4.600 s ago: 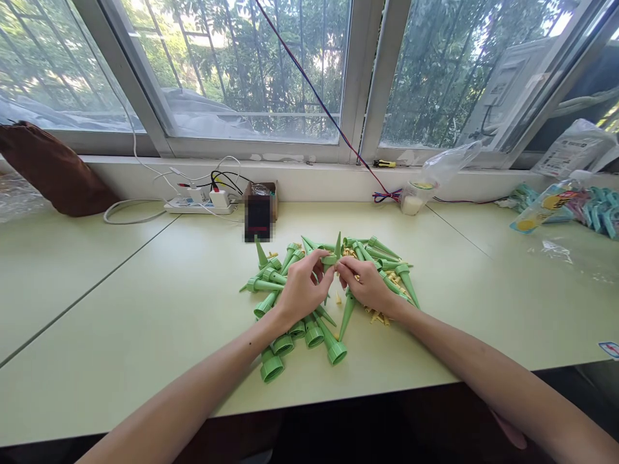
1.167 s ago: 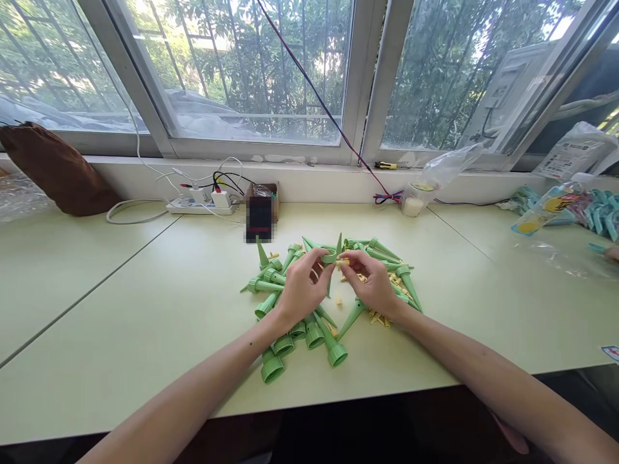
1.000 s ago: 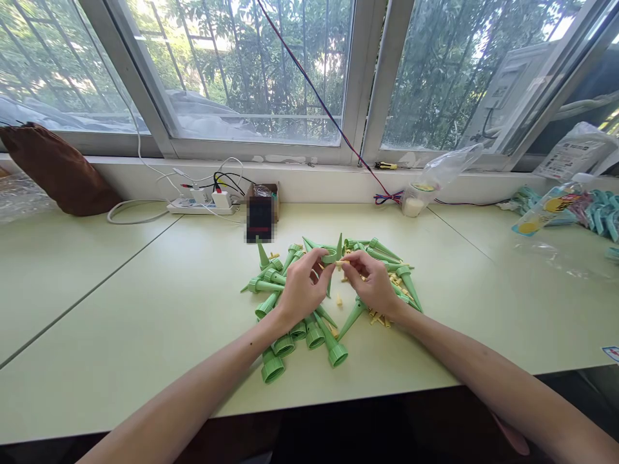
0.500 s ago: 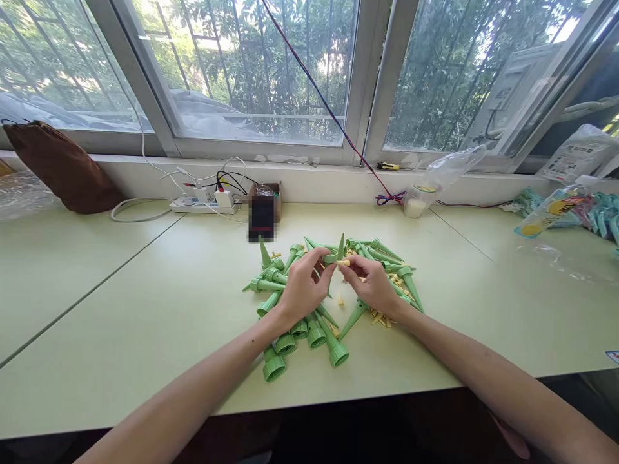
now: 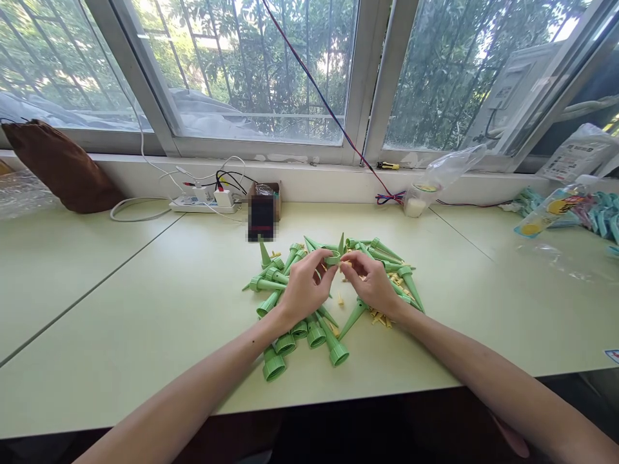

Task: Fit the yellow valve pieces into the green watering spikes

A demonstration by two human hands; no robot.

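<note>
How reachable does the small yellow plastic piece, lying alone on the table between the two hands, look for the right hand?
Probably yes: nothing covers the small yellow plastic piece and the right hand is near. However, the hand's fingers seem to pinch another yellow piece.

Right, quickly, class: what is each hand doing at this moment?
Left hand: closed, holding a green cone by its wide end.
Right hand: fingertips pinched on a small yellow piece, mostly hidden.
</note>
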